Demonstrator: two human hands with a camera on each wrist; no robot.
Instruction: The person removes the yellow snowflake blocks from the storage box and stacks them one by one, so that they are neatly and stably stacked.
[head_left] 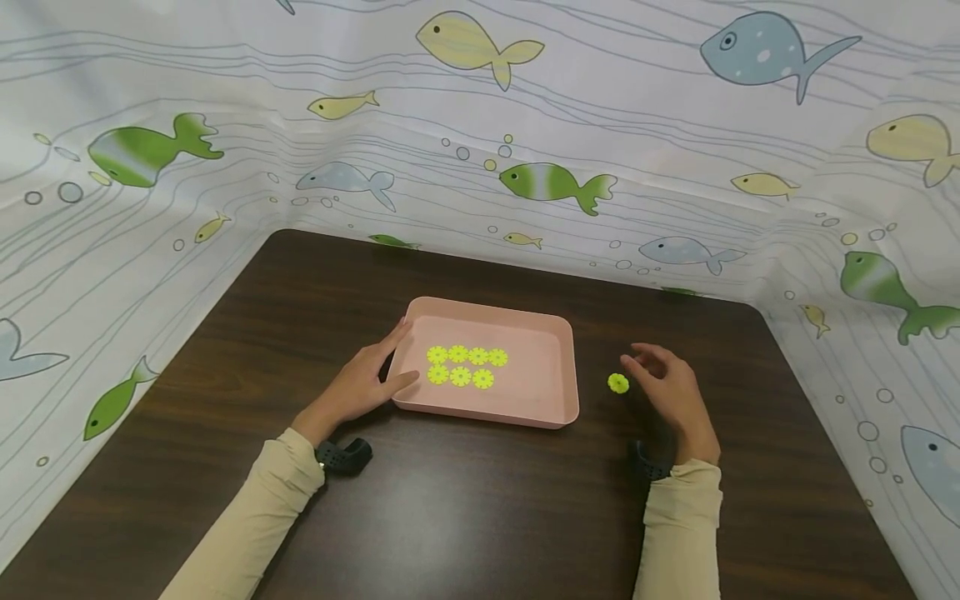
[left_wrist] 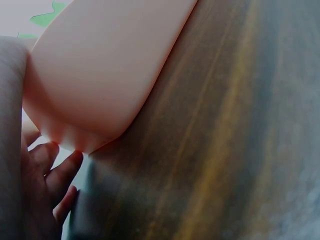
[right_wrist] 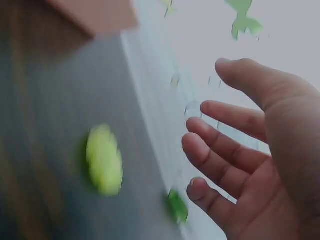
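A shallow pink tray (head_left: 536, 367) lies on the dark table. Inside it, several flat yellow-green flower-shaped pieces (head_left: 461, 377) are laid in two rows towards the left. My left hand (head_left: 360, 382) touches the tray's left end, thumb at the rim; in the left wrist view its fingertips (left_wrist: 75, 157) meet the tray's outer wall (left_wrist: 100, 95). To the right of the tray, another yellow-green flower piece (head_left: 618, 383) sits on the table, blurred in the right wrist view. Close beside it is my right hand (head_left: 671, 392), fingers loosely bent, thumb apart, holding nothing.
Brown wood-grain tabletop (head_left: 465, 492) surrounds the tray. A white curtain (head_left: 420, 133) printed with fish closes off the back and both sides. Dark wrist bands (head_left: 345, 457) are on both wrists.
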